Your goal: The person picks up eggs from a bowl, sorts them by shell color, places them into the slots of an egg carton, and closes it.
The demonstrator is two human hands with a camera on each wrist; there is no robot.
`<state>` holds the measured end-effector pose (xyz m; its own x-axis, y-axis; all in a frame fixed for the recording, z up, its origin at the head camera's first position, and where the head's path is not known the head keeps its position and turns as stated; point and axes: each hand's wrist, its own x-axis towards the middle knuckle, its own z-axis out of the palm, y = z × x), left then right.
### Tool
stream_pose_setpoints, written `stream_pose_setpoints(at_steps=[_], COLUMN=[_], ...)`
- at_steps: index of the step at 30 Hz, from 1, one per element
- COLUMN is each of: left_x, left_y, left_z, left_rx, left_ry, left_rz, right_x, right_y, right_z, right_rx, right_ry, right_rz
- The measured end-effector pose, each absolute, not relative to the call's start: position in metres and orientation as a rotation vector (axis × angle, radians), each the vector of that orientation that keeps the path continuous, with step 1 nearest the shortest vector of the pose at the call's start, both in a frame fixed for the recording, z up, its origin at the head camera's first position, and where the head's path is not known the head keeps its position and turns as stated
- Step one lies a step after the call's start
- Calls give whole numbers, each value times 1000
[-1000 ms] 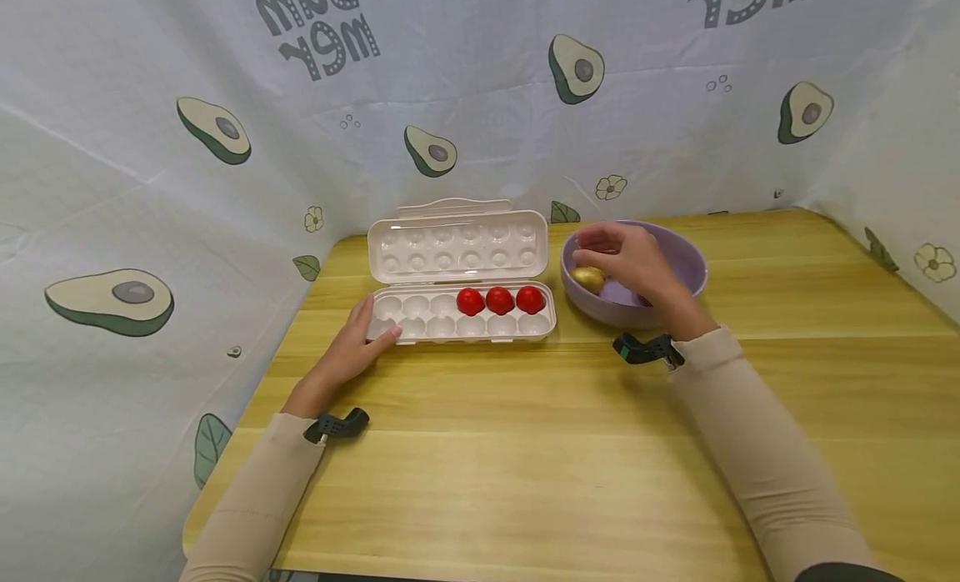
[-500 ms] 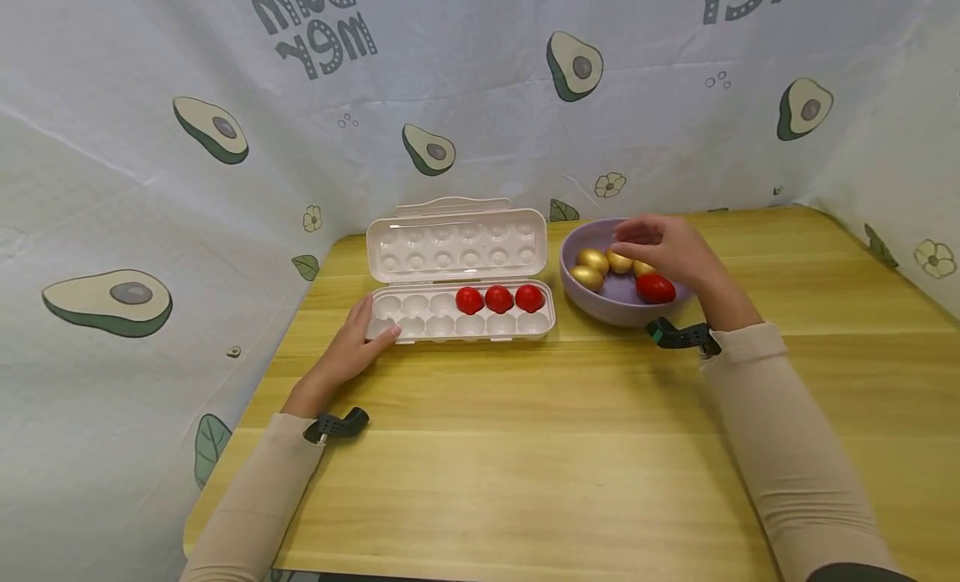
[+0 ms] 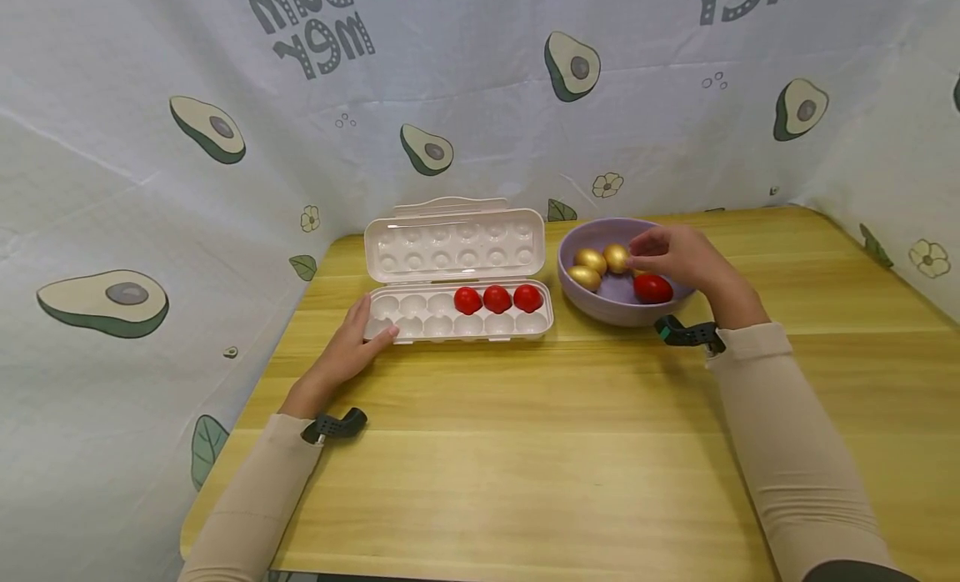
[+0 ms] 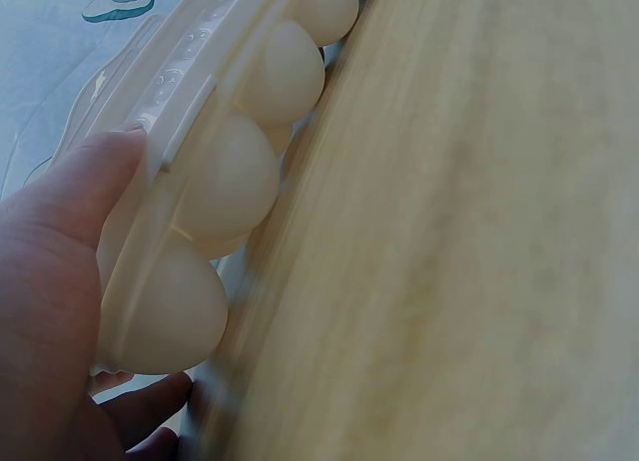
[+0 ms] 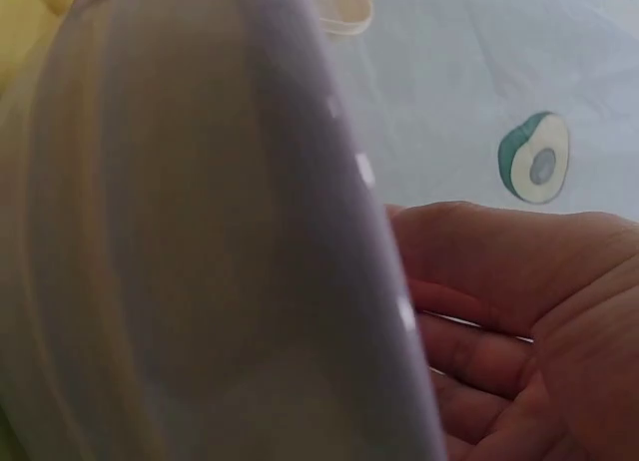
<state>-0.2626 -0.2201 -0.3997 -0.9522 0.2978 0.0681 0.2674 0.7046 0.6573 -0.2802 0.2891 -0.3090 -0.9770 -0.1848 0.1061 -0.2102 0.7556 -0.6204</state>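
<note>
At the left end of a white plastic egg carton (image 3: 440, 325), my left hand (image 3: 347, 353) grips its corner. The left wrist view shows the thumb (image 4: 95, 177) on the rim and other fingers (image 4: 155, 406) underneath. Three red eggs (image 3: 497, 298) sit in the carton's back row, at the right. My right hand (image 3: 686, 261) reaches over a purple bowl (image 3: 615, 315), thumb and fingers apart and curved downward. Below it lie a red egg (image 3: 652, 288) and several gold eggs (image 3: 585, 277), one mostly covered by the hand. In the right wrist view the bowl's wall hides the fingertips.
The carton's lid (image 3: 455, 244) stands raised at the back. Carton and bowl rest side by side on a wooden table (image 3: 517, 449). Behind them hangs a white cloth (image 3: 495, 107) printed with avocados.
My right hand has moved rightward within the bowl, uncovering gold eggs and the red egg, then dipped lower over a gold egg. The left hand keeps its grip on the carton.
</note>
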Motion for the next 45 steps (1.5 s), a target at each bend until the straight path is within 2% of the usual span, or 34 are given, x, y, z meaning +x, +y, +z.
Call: stream_pose_setpoints(at_steps=[45], left_x=[-260], left_y=[-219], left_z=[-398], left_rx=[475], left_ry=[2843], left_rz=[1124], right_x=[-276], right_y=[291], right_z=[-313], right_rx=[274], right_ry=[-3165], right_rz=[830])
